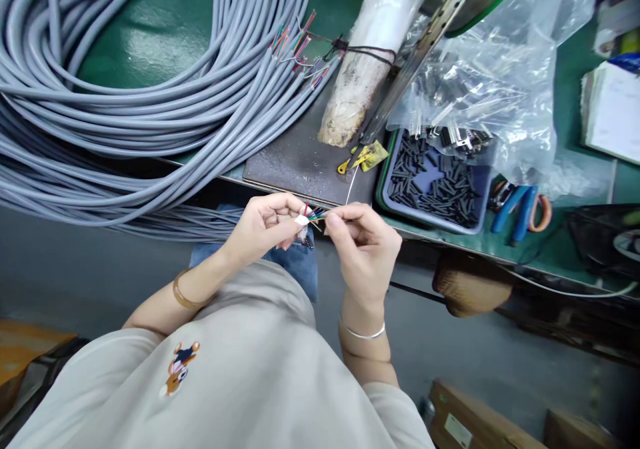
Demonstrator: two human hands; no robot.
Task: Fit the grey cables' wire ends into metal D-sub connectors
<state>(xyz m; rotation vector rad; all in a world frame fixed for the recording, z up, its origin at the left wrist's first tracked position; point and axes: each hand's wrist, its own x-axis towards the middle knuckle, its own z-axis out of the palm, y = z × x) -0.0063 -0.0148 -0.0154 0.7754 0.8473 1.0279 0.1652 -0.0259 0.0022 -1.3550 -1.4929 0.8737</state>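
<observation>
My left hand (265, 226) is closed around a small bundle of thin coloured wires (317, 214) just off the table's front edge. A white piece (301, 220) shows at its fingertips, and a small dark part (309, 242) hangs below; its kind I cannot make out. On the other side, thumb and forefinger of my right hand (364, 249) pinch the free ends of these wires. From behind the right fingers a thin pale strand (352, 186) rises toward a yellow clip-like piece (350, 162) on the dark board (285, 162).
Grey cables (165, 136) with stripped ends lie coiled at left. A wrapped white roll (370, 49) and a metal bar (410, 69) stand behind my hands. At right are a tray (435, 219) of short black tubes, plastic bags (490, 96), blue-handled pliers (515, 212) and a paper pad (613, 112).
</observation>
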